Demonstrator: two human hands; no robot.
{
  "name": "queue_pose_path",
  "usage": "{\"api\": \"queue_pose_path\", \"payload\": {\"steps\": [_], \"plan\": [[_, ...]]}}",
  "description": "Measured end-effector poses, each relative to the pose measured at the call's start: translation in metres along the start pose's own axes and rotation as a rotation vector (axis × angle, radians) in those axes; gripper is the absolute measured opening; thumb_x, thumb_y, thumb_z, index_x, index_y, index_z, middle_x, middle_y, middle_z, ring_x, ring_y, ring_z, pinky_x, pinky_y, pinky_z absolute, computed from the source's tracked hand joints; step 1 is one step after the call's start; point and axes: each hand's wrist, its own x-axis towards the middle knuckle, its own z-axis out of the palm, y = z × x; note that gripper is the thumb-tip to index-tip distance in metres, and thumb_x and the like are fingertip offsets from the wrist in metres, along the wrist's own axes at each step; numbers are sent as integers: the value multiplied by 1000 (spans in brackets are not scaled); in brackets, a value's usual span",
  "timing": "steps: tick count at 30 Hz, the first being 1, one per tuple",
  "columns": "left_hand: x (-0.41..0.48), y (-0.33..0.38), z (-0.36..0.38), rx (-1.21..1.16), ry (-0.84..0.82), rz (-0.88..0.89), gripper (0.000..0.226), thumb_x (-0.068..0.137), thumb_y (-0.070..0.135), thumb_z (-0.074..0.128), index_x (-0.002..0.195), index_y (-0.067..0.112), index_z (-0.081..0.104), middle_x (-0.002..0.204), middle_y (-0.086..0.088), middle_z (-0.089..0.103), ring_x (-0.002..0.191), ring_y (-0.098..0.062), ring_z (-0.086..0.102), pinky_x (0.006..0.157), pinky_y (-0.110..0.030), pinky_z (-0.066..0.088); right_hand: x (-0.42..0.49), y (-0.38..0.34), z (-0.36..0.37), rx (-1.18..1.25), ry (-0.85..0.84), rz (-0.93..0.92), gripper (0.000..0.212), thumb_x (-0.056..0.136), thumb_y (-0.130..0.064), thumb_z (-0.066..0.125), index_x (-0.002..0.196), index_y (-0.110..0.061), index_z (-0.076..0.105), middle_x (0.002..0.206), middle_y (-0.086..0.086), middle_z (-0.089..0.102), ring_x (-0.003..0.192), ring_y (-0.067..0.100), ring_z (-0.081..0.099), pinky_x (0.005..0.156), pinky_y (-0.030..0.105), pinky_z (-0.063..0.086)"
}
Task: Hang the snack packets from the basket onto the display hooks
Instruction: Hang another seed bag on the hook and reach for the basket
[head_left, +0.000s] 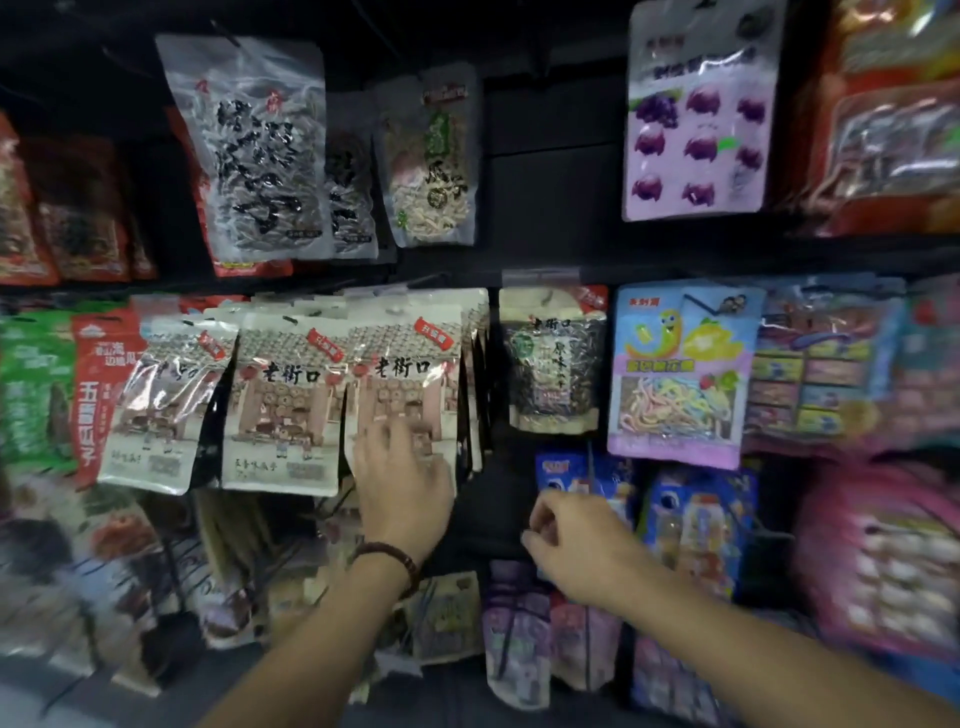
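Observation:
Beige seed packets hang in a row on the middle rail of a black display wall; the rightmost stack (410, 374) is the thickest. My left hand (402, 475), with a bead bracelet on the wrist, lies flat with spread fingers on the lower part of that front packet. My right hand (571, 540) hovers lower to the right in front of a dark gap, its fingers curled loosely with nothing visible in them. A bare hook (590, 465) sticks out just above my right hand. The basket is out of view.
A dark seed packet (556, 364) and a purple gummy packet (680, 374) hang right of the beige stack. Blue packets (696, 519) sit right of my right hand. More packets (249, 150) fill the upper rail, and purple and beige ones (514, 634) hang below.

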Motion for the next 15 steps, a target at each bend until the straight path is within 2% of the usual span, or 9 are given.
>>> {"api": "queue_pose_path", "payload": {"steps": [3, 7, 9, 12, 15], "plan": [[-74, 11, 17, -47, -218, 164, 25, 88, 14, 69, 106, 28, 59, 111, 9, 53, 107, -19, 53, 93, -36, 49, -59, 48, 34, 28, -94, 63, 8, 92, -37, 63, 89, -30, 60, 83, -7, 68, 78, 12, 67, 73, 39, 60], [-180, 23, 51, -92, -582, 286, 12, 94, 19, 66, 103, 25, 62, 105, 4, 57, 98, -22, 56, 86, -40, 50, -118, 110, 62, 63, -81, 190, 13, 94, -29, 68, 85, -33, 60, 75, -9, 65, 76, 16, 67, 60, 24, 46], [-233, 22, 63, -123, -794, 268, 9, 97, 23, 65, 106, 24, 64, 108, 4, 59, 101, -19, 56, 90, -38, 50, -147, 139, 85, 99, -81, 225, 10, 96, -27, 70, 89, -32, 63, 78, -12, 66, 79, 16, 68, 60, 20, 43], [-305, 17, 82, -101, -1086, 150, 16, 101, 28, 62, 117, 26, 62, 120, 4, 61, 108, -21, 61, 93, -39, 53, -196, 180, 116, 155, -146, 349, 3, 99, -27, 69, 98, -24, 69, 91, -8, 73, 84, 13, 69, 71, 30, 52], [-358, 7, 101, -26, -1278, 67, 41, 99, 39, 64, 136, 25, 53, 125, -3, 70, 111, -28, 68, 92, -44, 58, -240, 220, 151, 216, -159, 520, 7, 92, -25, 75, 87, -23, 72, 88, -5, 78, 88, 17, 74, 81, 33, 58]]}}
